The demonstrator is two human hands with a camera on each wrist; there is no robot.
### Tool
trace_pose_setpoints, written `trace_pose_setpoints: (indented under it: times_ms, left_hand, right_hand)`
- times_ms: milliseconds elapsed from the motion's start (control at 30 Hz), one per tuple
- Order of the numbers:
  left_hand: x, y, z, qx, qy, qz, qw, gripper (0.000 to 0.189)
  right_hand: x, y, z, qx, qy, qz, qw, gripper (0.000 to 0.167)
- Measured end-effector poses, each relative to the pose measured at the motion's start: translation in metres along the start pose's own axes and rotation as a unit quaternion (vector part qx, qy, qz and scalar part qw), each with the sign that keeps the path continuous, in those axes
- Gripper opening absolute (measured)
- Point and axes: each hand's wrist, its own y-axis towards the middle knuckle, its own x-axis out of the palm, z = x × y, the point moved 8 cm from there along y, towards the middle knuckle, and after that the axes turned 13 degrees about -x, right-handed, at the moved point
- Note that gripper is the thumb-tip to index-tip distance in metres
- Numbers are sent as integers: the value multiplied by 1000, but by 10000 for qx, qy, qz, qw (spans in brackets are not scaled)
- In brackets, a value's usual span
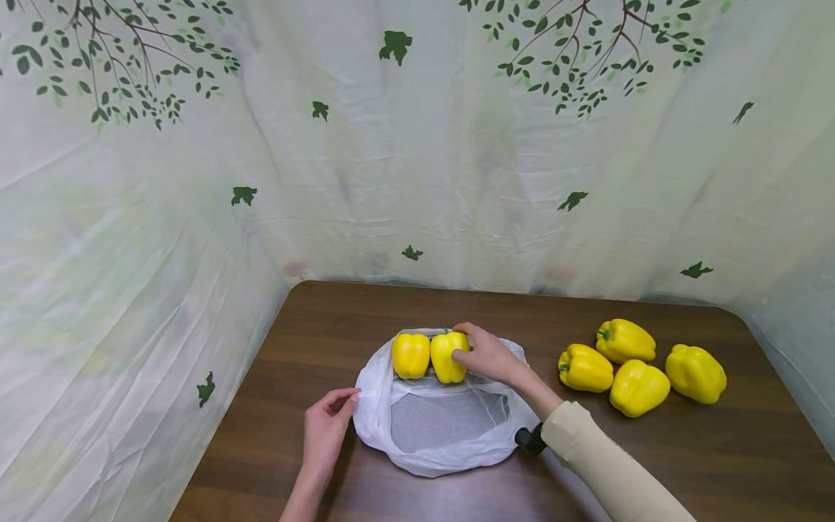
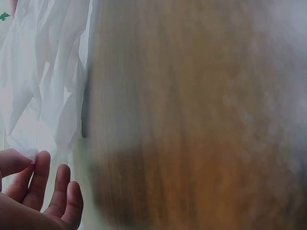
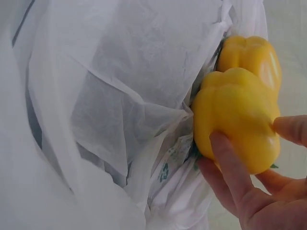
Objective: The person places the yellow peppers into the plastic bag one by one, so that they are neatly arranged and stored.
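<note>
On the surface (image 1: 339, 312), a bag (image 1: 443, 462) lies left of four clustered peppers (image 1: 639, 388), with two more peppers (image 1: 411, 356) side by side at its far rim. The left hand (image 1: 326, 428) is at the bag's left edge, the right hand (image 1: 492, 355) at the pair's right-hand member; a curtain (image 1: 430, 159) hangs behind.

In the head view, looks forward and down from well above, over the wood-grain table (image 1: 339, 312) toward the leaf-printed far curtain (image 1: 457, 167). From the left wrist, looks closely past the left hand (image 1: 325, 428) along the white plastic bag (image 1: 443, 462). From the right wrist, faces left across the bag's mouth at close range, sharing two yellow bell peppers (image 3: 237, 115) with the head view.
</note>
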Motion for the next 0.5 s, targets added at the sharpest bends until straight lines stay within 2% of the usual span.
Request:
trace_pose_setpoints:
  times_ms: [100,333,500]
  left_hand:
    - [0,3,-3,-37,51,38,10000,15]
    - [2,23,-33,-132,-17,121,9998,15]
    - [2,27,-38,-91,34,190,9998,13]
  right_hand:
    - [-1,0,1,-55,17,78,10000,49]
    - [-2,-2,1,-152,191,140,9996,46]
    - [-3,-5,3,-69,350,93,9993,46]
